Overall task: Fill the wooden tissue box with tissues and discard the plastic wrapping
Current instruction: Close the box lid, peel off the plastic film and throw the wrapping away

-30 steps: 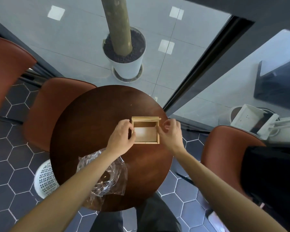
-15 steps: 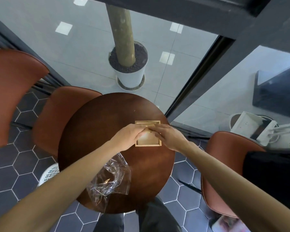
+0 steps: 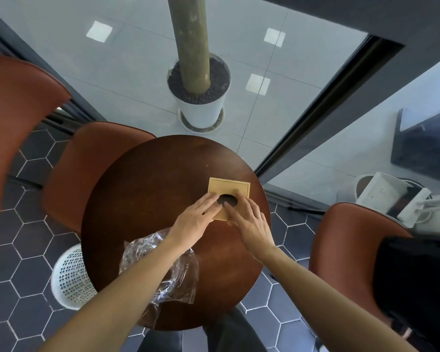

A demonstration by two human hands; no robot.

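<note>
The wooden tissue box [image 3: 229,191] lies on the round dark table [image 3: 150,189], lid on, with a dark oval slot in its top. My left hand [image 3: 194,219] rests flat on the box's near-left part, fingers straight toward the slot. My right hand [image 3: 249,219] lies on the near-right part, fingers extended beside the slot. No tissue shows in the slot. The clear plastic wrapping [image 3: 163,270] lies crumpled on the table's near side, partly under my left forearm.
A white perforated waste basket [image 3: 70,278] stands on the floor at the table's near left. Brown chairs [image 3: 87,168] surround the table on the left and right. A white potted trunk [image 3: 201,102] stands beyond, on the floor behind glass.
The box was open with its inside visible; now the slotted lid covers it. Both hands moved from the box's sides onto its top.
</note>
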